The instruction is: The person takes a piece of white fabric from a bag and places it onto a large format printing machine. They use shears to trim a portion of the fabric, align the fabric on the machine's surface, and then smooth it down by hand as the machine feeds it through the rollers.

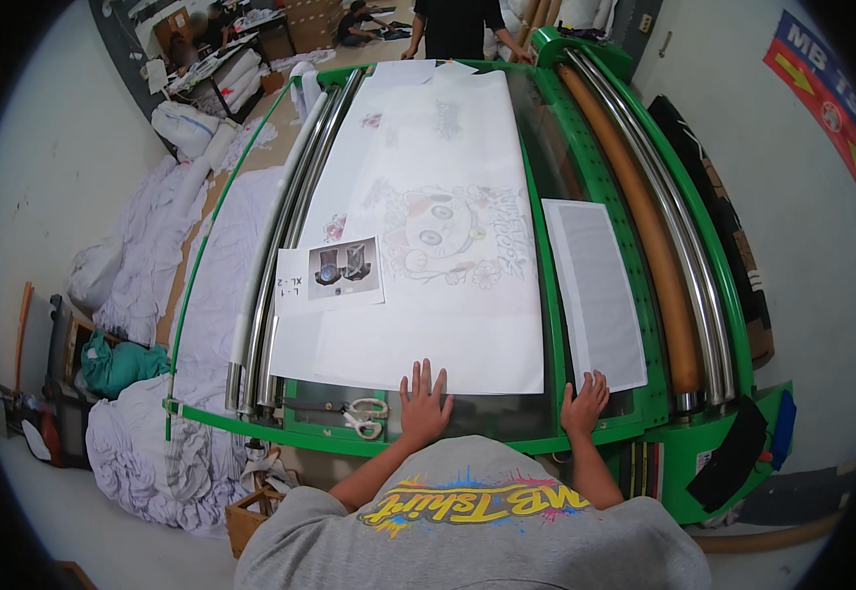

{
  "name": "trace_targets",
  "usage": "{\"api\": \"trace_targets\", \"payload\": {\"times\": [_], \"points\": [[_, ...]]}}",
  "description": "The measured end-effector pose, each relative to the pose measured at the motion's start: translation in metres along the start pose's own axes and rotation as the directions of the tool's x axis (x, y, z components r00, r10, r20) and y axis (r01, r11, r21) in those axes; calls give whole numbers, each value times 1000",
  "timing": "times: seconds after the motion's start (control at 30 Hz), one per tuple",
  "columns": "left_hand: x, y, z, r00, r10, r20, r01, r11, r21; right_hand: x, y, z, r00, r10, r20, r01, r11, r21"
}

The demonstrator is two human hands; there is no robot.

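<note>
A large white sheet (349, 344) lies on the flat bed of a green-framed machine (635, 246), with a faint cartoon cat print on it. My left hand (424, 403) rests flat at the sheet's near edge, fingers spread. To the right, my right hand (583, 401) lies with fingers stretched out at the near end of a narrow white sheet with a grey panel (600, 285). A smaller paper with a dark photo (341, 267) sits on the large sheet's left side. White-handled scissors (365, 419) lie on the bed, left of my left hand.
Shiny metal rollers run along both sides, with a brown roller (635, 216) on the right. Across the machine stands a person in black (453, 29). White fabric (152, 423) is heaped on the left, beside a green bundle (121, 366). More people sit farther back.
</note>
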State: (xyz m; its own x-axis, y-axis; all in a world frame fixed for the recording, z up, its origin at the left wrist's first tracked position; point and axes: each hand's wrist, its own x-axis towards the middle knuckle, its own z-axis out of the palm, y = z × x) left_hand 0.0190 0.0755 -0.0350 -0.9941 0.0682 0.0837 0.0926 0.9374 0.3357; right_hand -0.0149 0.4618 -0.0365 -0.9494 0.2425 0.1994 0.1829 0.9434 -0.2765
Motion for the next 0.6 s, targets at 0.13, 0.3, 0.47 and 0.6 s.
{"api": "trace_targets", "payload": {"times": [0.13, 0.3, 0.47, 0.6], "points": [[0, 0, -2, 1000, -5, -1, 5, 1000, 3, 2, -2, 0, 1000, 1, 3, -1, 1000, 2], [0, -2, -2, 1000, -7, -9, 6, 1000, -18, 0, -2, 1, 1000, -12, -2, 12, 1000, -19], [1, -2, -3, 1000, -21, 7, 21, 998, -51, 0, -2, 3, 999, -29, -21, 29, 999, -24], [1, -4, -3, 999, -26, 35, 27, 999, -46, 2, -5, 4, 999, -36, -23, 36, 999, -17]]}}
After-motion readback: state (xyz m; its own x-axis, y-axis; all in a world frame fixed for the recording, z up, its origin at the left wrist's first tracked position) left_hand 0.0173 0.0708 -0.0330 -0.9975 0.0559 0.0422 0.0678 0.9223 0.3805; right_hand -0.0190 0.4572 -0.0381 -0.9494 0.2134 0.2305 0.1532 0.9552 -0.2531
